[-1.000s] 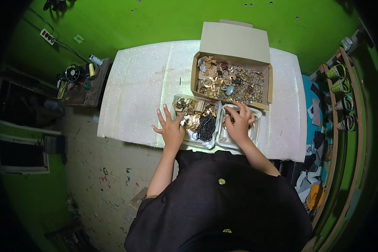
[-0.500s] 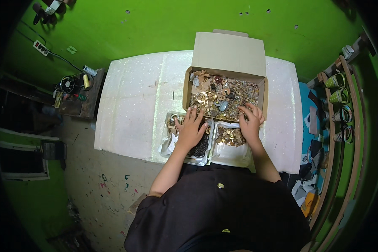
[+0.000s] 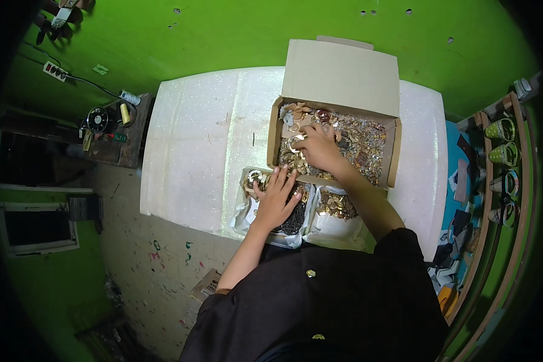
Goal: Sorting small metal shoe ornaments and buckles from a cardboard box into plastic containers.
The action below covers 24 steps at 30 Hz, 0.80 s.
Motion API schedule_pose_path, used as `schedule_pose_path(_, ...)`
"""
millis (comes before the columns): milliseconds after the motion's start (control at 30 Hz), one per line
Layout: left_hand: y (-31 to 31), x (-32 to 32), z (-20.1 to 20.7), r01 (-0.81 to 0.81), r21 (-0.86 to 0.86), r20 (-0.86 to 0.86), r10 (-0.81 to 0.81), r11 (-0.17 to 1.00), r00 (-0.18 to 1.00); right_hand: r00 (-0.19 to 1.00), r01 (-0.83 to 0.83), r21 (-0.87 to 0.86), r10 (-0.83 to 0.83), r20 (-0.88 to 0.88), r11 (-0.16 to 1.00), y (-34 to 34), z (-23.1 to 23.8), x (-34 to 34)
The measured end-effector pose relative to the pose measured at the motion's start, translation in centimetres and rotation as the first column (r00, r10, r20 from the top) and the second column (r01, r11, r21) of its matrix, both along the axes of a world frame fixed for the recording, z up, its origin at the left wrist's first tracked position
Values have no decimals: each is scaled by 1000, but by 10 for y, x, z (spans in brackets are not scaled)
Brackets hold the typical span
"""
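A cardboard box (image 3: 393, 148) with its lid up holds a heap of small metal fittings, mostly gold-coloured, with reddish and pale pieces at its left. Inside it my right hand (image 3: 321, 151) reaches to the left part, fingers apart and bent down onto the pieces, near a gold ring-shaped fitting (image 3: 297, 142). No held piece shows there. My left hand (image 3: 276, 202) lies spread over the left white tray (image 3: 242, 221), which contains gold fittings and dark chain-like pieces (image 3: 294, 221). Its palm hides part of the contents. Small gold pieces (image 3: 336, 203) fill the far part of the right white tray (image 3: 335, 231).
A glittery white table (image 3: 187, 145) carries the box and trays. Left of it, a small dark stand (image 3: 123, 154) bears thread spools (image 3: 125, 113). A wooden rack with green woven shoes (image 3: 502, 152) stands at the right, beside scraps of material (image 3: 458, 223).
My right hand has moved from the box's near right edge to the left part of the heap. My left hand stays over the left tray. The view has shifted slightly.
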State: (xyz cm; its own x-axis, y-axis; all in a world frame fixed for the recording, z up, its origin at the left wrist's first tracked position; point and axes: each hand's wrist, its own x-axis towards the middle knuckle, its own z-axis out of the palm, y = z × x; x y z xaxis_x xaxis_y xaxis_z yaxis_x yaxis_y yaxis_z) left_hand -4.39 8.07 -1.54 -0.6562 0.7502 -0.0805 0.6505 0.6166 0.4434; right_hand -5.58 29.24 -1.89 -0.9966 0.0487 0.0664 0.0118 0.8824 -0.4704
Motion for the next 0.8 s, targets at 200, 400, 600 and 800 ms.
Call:
schedule_pose_path(200, -5, -1, -12, -34, 49, 70, 31, 998, 997, 993, -113, 56, 112, 21, 992, -10, -31, 1)
schedule_pose_path(400, -5, -3, -14, -33, 73, 64, 28, 997, 998, 997, -8, 23, 6, 77, 1000, -1, -28, 2)
schedule_pose_path(600, 1, -3, -6, -32, 64, 30, 30, 997, 999, 958, 277, -208, -286, -13, 938, 33, 8, 26)
schedule_pose_path(800, 20, -9, 20, -154, 66, -165, 163, 986, 973, 875, 427, -198, -459, -153, 882, 41, 16, 74)
